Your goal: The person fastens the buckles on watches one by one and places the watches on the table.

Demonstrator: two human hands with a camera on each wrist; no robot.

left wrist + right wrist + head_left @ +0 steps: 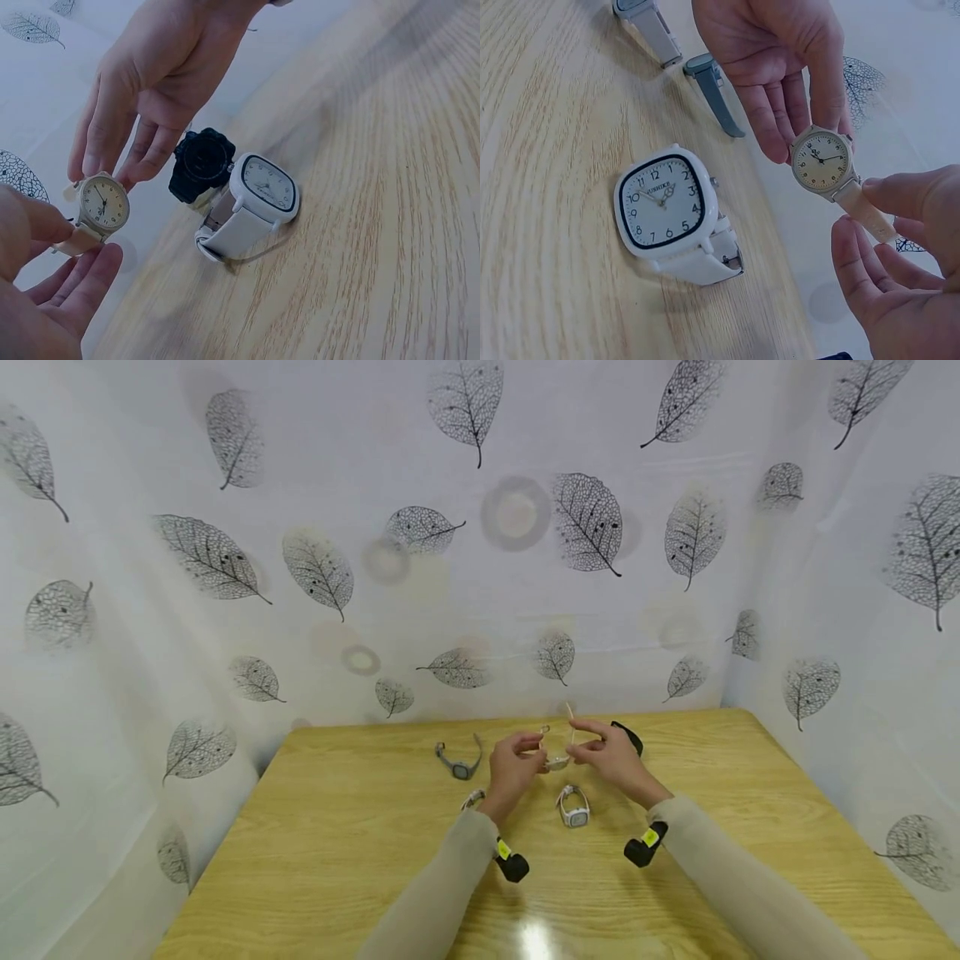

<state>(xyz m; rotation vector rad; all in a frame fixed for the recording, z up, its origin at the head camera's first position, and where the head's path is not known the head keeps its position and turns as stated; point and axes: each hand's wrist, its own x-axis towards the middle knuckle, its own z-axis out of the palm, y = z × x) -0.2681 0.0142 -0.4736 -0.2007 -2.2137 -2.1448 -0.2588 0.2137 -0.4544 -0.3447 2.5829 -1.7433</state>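
Note:
Between my two hands a small wristwatch [557,764] is held up above the table, its round cream dial [821,160] facing the wrist cameras. My left hand [516,772] pinches the pale strap on the buckle side, close to the case. On the other side, my right hand [615,762] grips the strap [866,212] between thumb and fingers, and the strap end sticks up above that hand. Below the hands, a white square-faced watch [576,817] stands on its looped strap on the table.
A grey-blue watch [461,770] lies open at the back left. Another pale watch [473,798] is partly hidden behind the left wrist. Beyond the right hand sits a black watch [204,161]. A leaf-print curtain [480,602] borders the wooden table [337,843].

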